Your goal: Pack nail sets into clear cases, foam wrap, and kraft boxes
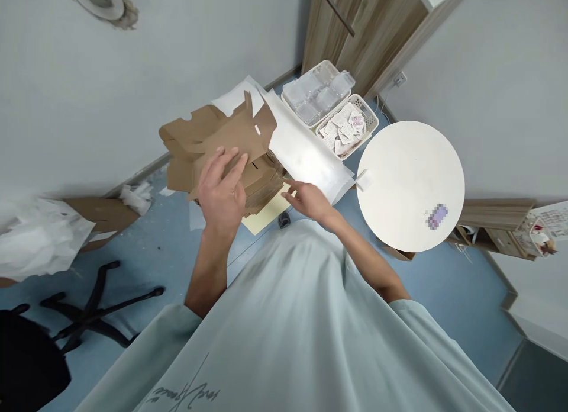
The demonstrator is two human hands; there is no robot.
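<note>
Brown cardboard (231, 137) lies left of the round table (410, 175); our left hand (222, 190) spreads ungripping over it, our right hand (310, 200), grip unclear, beside it. We should press evenly, avoiding creases.

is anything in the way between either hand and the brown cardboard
Nothing visible is in the way. The left hand lies over the brown cardboard, its fingers seemingly against the top piece. The right hand has its index finger at the right edge, with no object visible between; whether it touches is unclear.
</note>
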